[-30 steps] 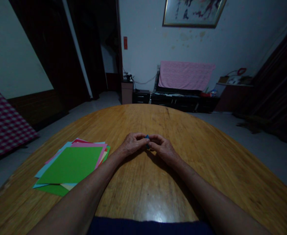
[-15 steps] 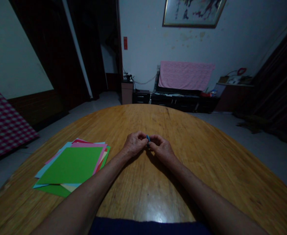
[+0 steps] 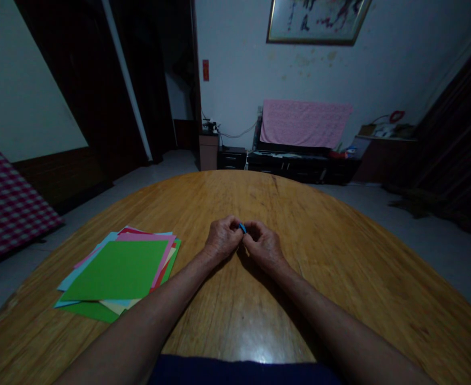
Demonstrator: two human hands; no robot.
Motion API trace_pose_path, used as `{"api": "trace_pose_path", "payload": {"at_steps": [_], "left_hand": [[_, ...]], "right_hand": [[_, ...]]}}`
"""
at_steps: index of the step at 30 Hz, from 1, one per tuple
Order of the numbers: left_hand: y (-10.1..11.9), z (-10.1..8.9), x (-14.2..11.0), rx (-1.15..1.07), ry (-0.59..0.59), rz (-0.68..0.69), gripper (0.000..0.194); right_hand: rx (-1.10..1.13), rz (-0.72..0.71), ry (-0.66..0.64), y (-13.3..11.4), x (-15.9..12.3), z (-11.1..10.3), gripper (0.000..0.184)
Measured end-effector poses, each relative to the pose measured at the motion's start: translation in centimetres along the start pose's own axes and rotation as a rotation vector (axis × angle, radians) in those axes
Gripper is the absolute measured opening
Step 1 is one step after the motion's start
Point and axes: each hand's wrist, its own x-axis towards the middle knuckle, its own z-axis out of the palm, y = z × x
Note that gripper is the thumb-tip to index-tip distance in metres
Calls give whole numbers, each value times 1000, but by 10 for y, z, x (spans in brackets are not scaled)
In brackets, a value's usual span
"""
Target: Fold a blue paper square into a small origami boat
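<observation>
Left hand: your left hand [image 3: 222, 237] is curled inward, thumb and fingertips pinching the near-side end of a small blue piece [image 3: 242, 228].
Right hand: your right hand [image 3: 263, 245] faces it, fingers bent, thumb and fingertips also closed on the piece.
Blue piece: between your two sets of fingertips, tilted; most of it is hidden by your fingers, exact form cannot be told.
Paper stack: to the left of your left hand, well apart from it, loosely squared; a green sheet [image 3: 119, 270] lies uppermost, with pink, red, pale blue and cream edges showing beneath.
Table: wooden table [image 3: 340, 267] below both your hands.
Pink cloth: pink cloth [image 3: 305, 124] hangs far beyond your hands.
</observation>
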Motion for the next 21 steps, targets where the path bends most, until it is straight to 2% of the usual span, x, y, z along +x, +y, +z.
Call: {"api": "trace_pose_path", "payload": {"at_steps": [6,11,18,21], "left_hand": [[-1,-4,-2,221,-71,102,9],[-8,-6,-2,285,-132,228,11],[-16,-11,-1,268,-250,359,15],[-18,-14,0,240,-261,364,16]], "right_hand": [[-354,-273,-73,-2,-3,-6,15],[-502,-292,-80,6,0,-8,9],[-442,-377,-152,12,5,-19,7],[-412,-360,-174,13,6,-22,6]]}}
